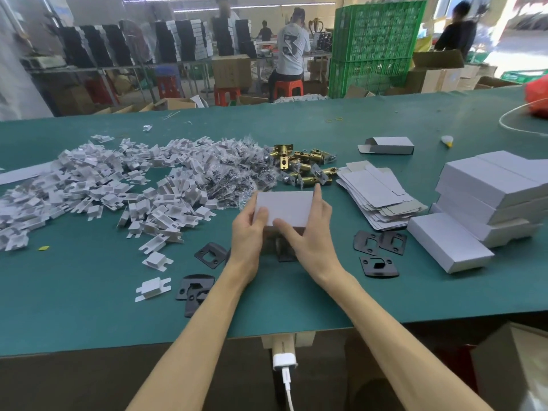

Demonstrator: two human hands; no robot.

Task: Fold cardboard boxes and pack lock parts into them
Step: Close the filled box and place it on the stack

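Two hands hold one white cardboard box point(286, 206) over the middle of the green table mat point(89, 315).

Left hand point(252, 229): grips the box's left end, with the thumb laid on the top face and the other fingers hidden behind the edge.

Right hand point(310, 235): grips the right end, with the thumb across the near part of the top face and the index finger straight along the right side.

The box appears closed. Its underside is hidden, so contact with the mat cannot be confirmed.

Surroundings noted:
- Brass latch parts point(305, 166) lie in a loose cluster just beyond the box.
- Left of them is a heap of clear screw bags point(234, 170), and further left a wide heap of white card inserts point(89, 188).
- Flat box blanks point(376, 197) sit in a fanned pile to the right of the box.
- Three black strike plates point(376, 252) lie near the right wrist. More lie beside the left forearm, and one is partly hidden under the hands.
- Finished boxes point(489, 191) are stacked at the right edge, with a single one lying just in front of the stack.
- One open-ended box point(388, 145) sits apart, further back.
- A white charger plug point(284, 361) hangs at the near table edge.
- Green crates point(373, 46) and a seated person point(292, 51) are in the background.
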